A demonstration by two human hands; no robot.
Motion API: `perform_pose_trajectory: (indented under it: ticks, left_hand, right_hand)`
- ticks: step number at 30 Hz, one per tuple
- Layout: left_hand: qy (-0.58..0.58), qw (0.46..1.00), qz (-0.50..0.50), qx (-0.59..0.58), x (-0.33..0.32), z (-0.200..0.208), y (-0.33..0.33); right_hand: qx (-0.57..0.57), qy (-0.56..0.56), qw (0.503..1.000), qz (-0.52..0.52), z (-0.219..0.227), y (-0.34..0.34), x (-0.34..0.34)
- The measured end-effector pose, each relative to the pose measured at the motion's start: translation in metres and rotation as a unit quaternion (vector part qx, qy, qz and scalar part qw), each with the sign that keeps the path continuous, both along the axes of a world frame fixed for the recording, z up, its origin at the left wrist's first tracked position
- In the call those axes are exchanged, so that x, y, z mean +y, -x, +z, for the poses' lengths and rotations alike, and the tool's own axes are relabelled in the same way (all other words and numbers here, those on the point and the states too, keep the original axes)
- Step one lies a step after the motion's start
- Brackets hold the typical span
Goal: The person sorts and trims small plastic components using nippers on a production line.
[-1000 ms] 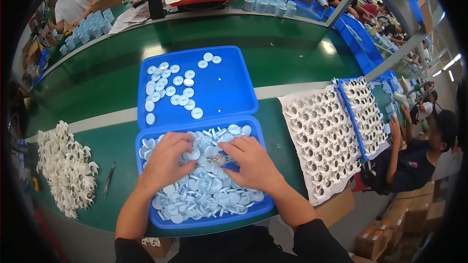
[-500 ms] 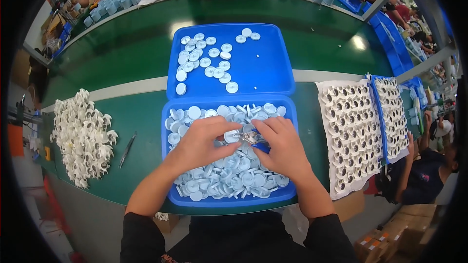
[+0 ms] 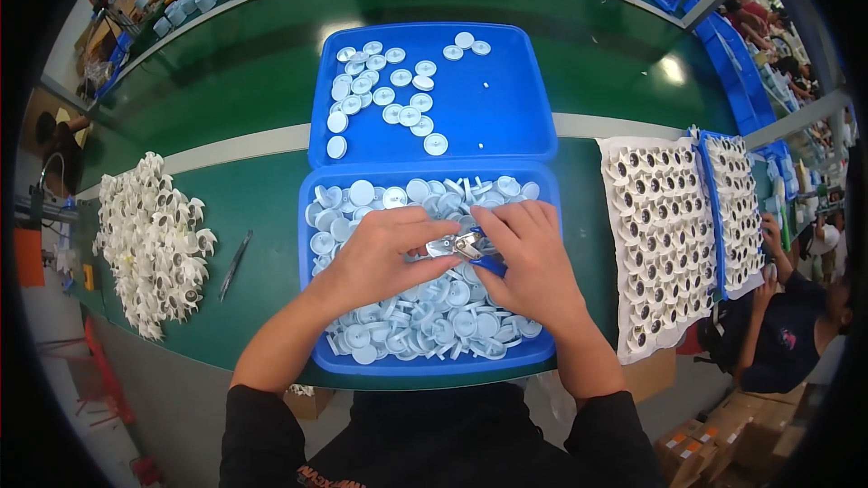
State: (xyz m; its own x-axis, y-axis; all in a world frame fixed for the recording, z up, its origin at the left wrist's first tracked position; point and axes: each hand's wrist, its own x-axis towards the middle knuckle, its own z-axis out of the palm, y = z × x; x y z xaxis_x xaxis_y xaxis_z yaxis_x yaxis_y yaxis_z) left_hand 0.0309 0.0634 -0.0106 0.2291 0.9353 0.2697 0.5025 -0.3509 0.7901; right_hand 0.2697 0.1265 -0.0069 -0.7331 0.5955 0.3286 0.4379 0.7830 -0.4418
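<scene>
Over a blue tray [image 3: 307, 307] heaped with pale blue round plastic parts [image 3: 452, 325], both my hands work close together. My left hand [image 3: 384, 248] pinches one pale blue round part [image 3: 439, 248] between thumb and fingertips. Closed around blue-handled nippers [image 3: 467, 244], my right hand [image 3: 526, 258] holds their metal jaws against that part's edge. Whether the jaws are fully closed is too small to tell. Behind lies a second blue tray [image 3: 506, 117] with loose round parts [image 3: 384, 96], some overlapping, and a few tiny white bits.
On the left are a pile of white spiky parts [image 3: 154, 244] and dark tweezers [image 3: 237, 264]. To the right, rows of white parts with dark centres [image 3: 657, 244] lie on a white sheet, beside another blue tray [image 3: 711, 208]. Other people sit around the green table [image 3: 244, 217].
The part in my left hand has turned from face-on to more edge-on, at the nippers' jaws. The whole view has shifted slightly, with the far tray now higher in the picture.
</scene>
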Motion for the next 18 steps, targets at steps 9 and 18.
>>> perform_pose_trajectory:
  ticks: [9, 18]
  left_hand:
    - [-0.013, 0.999, 0.006, 0.032, -0.0012, 0.0006, -0.0048]
    - [-0.007, 0.998, 0.011, 0.055, 0.0003, -0.0041, -0.0012]
  right_hand:
    - [-0.007, -0.01, 1.0, 0.005, -0.0018, -0.0027, 0.0015]
    - [-0.062, 0.021, 0.997, -0.028, -0.0043, -0.001, -0.0035]
